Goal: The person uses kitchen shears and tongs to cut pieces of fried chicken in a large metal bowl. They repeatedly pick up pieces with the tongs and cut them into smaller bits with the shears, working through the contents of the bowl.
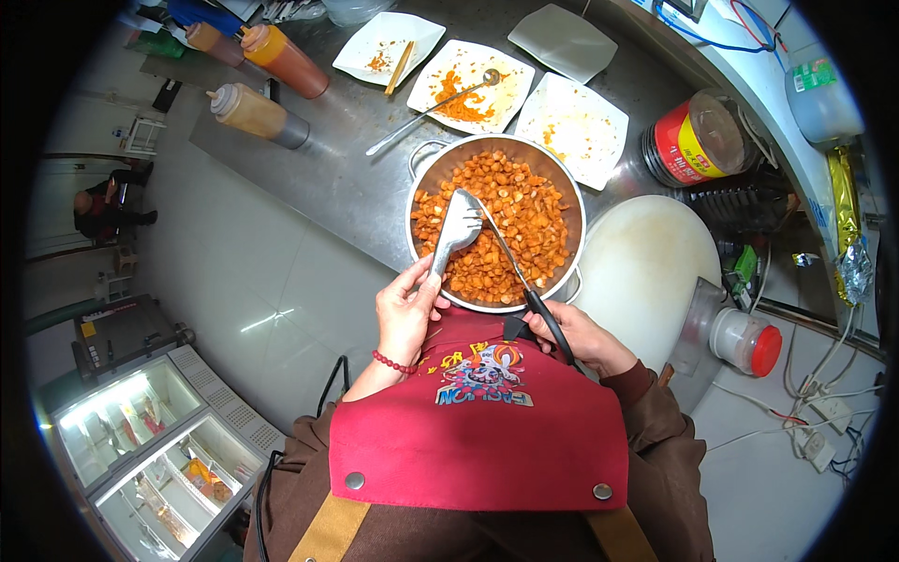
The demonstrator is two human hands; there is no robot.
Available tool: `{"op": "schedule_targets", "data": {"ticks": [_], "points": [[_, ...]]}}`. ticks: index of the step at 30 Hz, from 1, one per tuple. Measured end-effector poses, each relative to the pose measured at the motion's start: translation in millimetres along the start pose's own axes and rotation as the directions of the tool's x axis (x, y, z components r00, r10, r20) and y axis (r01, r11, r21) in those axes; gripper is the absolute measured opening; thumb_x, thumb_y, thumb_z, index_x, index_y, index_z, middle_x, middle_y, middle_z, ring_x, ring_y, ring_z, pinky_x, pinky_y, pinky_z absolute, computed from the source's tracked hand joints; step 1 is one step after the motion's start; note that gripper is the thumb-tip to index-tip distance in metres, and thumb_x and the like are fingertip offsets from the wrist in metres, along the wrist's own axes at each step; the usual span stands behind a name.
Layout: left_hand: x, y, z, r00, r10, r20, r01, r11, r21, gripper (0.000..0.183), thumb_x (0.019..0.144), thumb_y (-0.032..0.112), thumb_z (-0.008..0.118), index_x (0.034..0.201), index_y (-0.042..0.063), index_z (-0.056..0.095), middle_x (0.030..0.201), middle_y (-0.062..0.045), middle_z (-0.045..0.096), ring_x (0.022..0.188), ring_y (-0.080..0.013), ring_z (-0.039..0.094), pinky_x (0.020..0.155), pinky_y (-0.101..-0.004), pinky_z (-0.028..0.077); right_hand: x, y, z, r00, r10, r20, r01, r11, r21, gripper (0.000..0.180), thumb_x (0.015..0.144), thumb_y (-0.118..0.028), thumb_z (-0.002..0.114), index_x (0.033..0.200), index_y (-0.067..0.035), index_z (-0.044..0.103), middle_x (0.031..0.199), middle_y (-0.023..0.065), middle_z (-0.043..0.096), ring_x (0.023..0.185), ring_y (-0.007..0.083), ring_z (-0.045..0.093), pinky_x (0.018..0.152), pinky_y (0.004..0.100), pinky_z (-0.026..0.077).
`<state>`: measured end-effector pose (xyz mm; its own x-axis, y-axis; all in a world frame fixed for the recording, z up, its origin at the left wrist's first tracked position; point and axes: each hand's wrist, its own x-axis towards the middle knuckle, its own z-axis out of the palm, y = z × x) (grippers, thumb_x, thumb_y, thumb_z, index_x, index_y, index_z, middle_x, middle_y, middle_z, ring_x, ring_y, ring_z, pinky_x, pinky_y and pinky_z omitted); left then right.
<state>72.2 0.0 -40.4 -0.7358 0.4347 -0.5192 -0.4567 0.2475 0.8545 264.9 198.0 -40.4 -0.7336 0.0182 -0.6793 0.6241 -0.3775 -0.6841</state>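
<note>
A round two-handled metal pot (577, 211) holds many small orange-coated pieces of food (502, 204) and stands at the counter's edge, against the red apron. My left hand (411, 302) grips metal serving tongs (458, 228), their toothed end over the food. In my right hand (572, 336) are black-handled scissors (537, 305). Their blades reach over the food, with the tips beside the tongs' head. How far apart the blades are is hard to tell. Beyond the pot, a long-handled metal spoon (435, 112) lies across a white plate (516, 70) with orange residue.
Other white plates (604, 112) lie on the steel counter (344, 190), one with wooden chopsticks (399, 68). Squeeze bottles (260, 116) stand back left. Right are a round white board (650, 246), a cleaver-like blade (692, 330), jars (744, 341) and cables. A person (98, 204) sits far left.
</note>
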Motion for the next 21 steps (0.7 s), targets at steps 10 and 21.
{"op": "schedule_targets", "data": {"ticks": [10,21], "points": [[-5,-1,-6,1.0,-0.018,-0.003,0.018,1.0,0.021,0.039,0.1,0.004,0.067,0.139,0.0,0.064,0.101,-0.004,0.072,0.072,-0.0094,0.069,0.056,-0.0196,0.052,-20,-16,-4,0.999,0.046,-0.015,-0.047,0.999,-0.019,0.033,0.102,-0.036,0.068,0.091,-0.005,0.063,0.072,-0.0023,0.059,0.063,0.0053,0.056,0.057,0.0218,0.045],[-12,34,-2,0.875,0.442,0.196,-0.462,0.643,0.611,0.05,0.086,0.002,0.075,0.136,0.006,0.068,0.114,-0.012,0.072,0.094,-0.0196,0.069,0.086,-0.0315,0.055,-31,-50,-80,0.874,-0.11,-0.473,-0.349,0.534,-0.77,0.069,0.088,-0.062,0.073,0.093,0.007,0.068,0.087,0.0289,0.07,0.089,0.048,0.069,0.082,0.0523,0.053]]}}
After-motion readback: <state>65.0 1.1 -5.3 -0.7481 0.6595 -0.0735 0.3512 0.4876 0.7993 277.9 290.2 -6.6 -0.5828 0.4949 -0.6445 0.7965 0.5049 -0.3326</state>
